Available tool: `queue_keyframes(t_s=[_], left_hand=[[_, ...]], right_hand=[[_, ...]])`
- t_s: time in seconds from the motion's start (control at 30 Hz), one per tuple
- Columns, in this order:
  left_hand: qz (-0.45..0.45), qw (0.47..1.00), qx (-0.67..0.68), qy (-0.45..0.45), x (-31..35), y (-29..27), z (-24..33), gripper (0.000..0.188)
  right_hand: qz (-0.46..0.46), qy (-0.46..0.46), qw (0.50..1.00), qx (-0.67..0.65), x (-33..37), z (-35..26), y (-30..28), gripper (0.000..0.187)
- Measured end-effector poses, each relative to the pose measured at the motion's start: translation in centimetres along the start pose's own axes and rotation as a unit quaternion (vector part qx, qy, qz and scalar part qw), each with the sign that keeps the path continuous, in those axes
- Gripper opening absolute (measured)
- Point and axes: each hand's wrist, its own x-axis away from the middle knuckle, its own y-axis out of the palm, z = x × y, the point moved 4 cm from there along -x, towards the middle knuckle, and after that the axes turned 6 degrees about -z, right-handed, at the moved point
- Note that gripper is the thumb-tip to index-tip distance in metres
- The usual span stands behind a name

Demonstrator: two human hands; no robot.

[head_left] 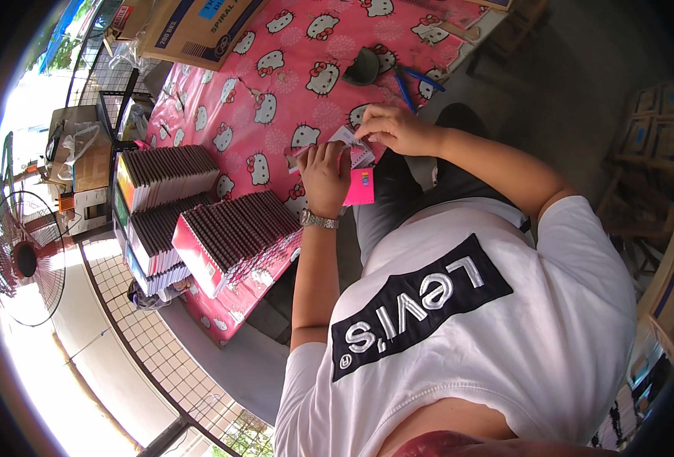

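Observation:
A small pink notebook [360,187] lies partly opened at the table's near edge, in front of my lap, with a printed white-and-purple page [361,154] raised between my hands. My left hand [324,177], a metal watch on its wrist, is curled over the notebook's left side and grips it. My right hand [399,128] has its fingers bent in a pinch at the page's upper right corner. The fingertips of both hands are partly hidden. Just beyond my right hand lie blue-handled pliers [406,93]. A dark green curved piece, like a broken bowl [362,67], sits next to them.
Stacks of spiral-bound notebooks [230,232] stand to my left on the pink cartoon-cat tablecloth [238,114]. A large cardboard box [192,34] is at the far left. Left of the table are a standing fan [24,259] and a wire-mesh barrier [135,327]. More cartons are at right.

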Motion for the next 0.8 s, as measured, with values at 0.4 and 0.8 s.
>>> queue_keyframes(t_s=[0.4, 0.8], left_hand=[[-0.011, 1.000, -0.006, -0.002, -0.2, 0.4, 0.6, 0.024], [0.011, 0.989, -0.116, -0.088, 1.9, -0.3, 0.4, 0.026]], right_hand=[[-0.140, 0.126, 0.981, 0.041, -2.5, -2.2, -0.6, 0.031], [-0.166, 0.150, 0.971, 0.089, -8.0, 5.5, -3.6, 0.038]])
